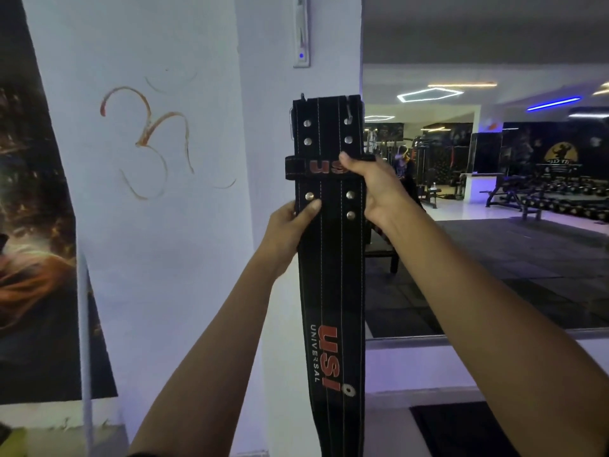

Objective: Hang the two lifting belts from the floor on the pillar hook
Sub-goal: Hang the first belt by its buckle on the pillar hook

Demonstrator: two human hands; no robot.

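Black lifting belt (329, 258) is held upright against the white pillar (273, 143), buckle end up, tail running down out of frame. Left hand (290, 232) pinches the belt's left edge, thumb on the front face by a rivet. Right hand (372, 189) is closed around the right edge at the keeper loop (296, 168), thumb across the front.

A hook (348, 115) seems to show at the top right of the belt, thin metal through or over the top edge; can't tell if the belt is seated on it. Silver buckle frame (291, 122) peeks out behind the top left.

Step in hand, as I read it: getting the top of the belt onto the hook. To do it well:
- keep both hands on until the weight clearly sits on the hook
- catch the buckle or a punched hole, not just the leather edge
- let go low hand first, watch for swing or slip
- belt is stiff and long, the tail will pull it off a shallow catch

Only one belt is visible, the second isn't in view.

Surroundings: painted pillar with an orange symbol (148, 140) on its left face, dark poster (36, 225) far left, small white unit with a blue LED (301, 31) above the belt. To the right, a large mirror (494, 44) shows a dim gym: rubber floor, benches, blue and white strip lights
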